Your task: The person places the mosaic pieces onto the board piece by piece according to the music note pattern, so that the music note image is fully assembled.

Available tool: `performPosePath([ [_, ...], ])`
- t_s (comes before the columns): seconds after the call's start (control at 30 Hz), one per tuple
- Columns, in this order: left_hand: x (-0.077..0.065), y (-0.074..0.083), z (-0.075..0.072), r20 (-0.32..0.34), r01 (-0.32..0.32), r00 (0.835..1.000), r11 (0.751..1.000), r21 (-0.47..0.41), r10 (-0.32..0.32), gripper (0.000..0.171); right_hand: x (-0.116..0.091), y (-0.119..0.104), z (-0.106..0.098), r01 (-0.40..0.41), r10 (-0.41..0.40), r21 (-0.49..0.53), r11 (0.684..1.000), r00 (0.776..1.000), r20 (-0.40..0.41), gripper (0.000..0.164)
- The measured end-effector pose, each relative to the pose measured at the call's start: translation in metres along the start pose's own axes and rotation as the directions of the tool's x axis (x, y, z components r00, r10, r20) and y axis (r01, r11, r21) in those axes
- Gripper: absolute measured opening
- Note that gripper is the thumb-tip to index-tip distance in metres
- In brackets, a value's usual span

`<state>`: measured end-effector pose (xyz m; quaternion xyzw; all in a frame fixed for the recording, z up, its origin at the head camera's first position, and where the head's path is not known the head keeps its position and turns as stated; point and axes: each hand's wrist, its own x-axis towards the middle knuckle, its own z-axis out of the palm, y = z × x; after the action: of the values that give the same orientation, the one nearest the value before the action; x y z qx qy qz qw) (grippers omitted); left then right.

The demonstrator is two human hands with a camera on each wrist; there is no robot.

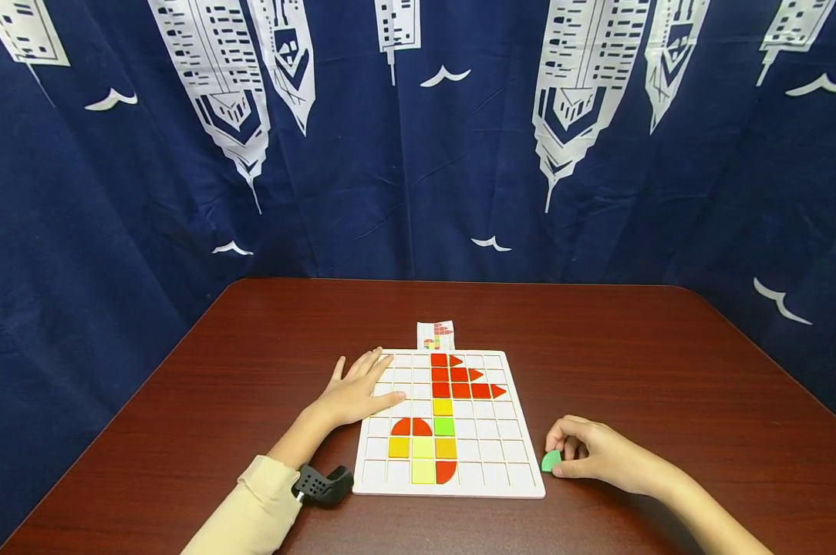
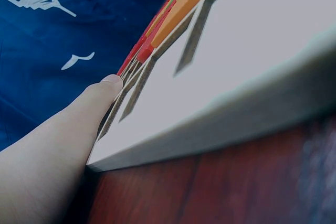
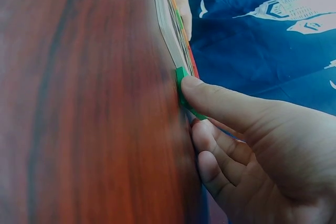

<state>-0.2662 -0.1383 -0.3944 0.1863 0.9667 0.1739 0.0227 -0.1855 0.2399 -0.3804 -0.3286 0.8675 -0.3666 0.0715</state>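
Note:
A white grid board (image 1: 490, 474) lies on the table, with red, yellow, orange and green tiles set in its cells. Across its upper left edge rests my left hand (image 1: 355, 395), fingers spread and straight. The left wrist view shows that thumb (image 2: 107, 85) touching the board's surface near a corner. My right hand (image 1: 598, 456) pinches a green quarter-circle tile (image 1: 551, 461) between thumb and fingers, just off the board's lower right side. In the right wrist view the thumb overlaps the green tile (image 3: 182, 95), and the other fingers curl below it.
Behind the board's far edge lies a small printed card (image 1: 435, 334) with a coloured pattern, partly covered by the board. The brown table (image 1: 307, 316) extends around the board. A navy cloth (image 1: 390, 193) with white building prints hangs beyond it.

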Motion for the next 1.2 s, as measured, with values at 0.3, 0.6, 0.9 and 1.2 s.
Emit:
performPosePath([
  [0.3,-0.001,0.0,0.0,0.0,0.002,1.0,1.0,0.0,-0.002,0.08,0.001,-0.004,-0.003,-0.018,0.017,0.037,0.999,0.999,0.027,0.021],
  [0.6,-0.002,0.0,-0.001,0.002,0.001,1.0,1.0,-0.005,-0.001,0.08,0.003,-0.008,-0.007,0.007,-0.009,0.041,0.999,0.999,0.051,0.017],
  [0.9,-0.002,0.001,-0.002,0.0,0.002,1.0,1.0,-0.002,-0.002,0.08,0.016,-0.021,-0.006,-0.047,0.036,0.141,0.989,0.996,0.076,0.013],
  [1.2,0.0,0.0,0.0,0.005,-0.001,1.0,1.0,0.011,0.001,0.078,0.04,-0.043,0.006,-0.063,0.051,0.18,0.982,0.996,0.075,0.016],
])
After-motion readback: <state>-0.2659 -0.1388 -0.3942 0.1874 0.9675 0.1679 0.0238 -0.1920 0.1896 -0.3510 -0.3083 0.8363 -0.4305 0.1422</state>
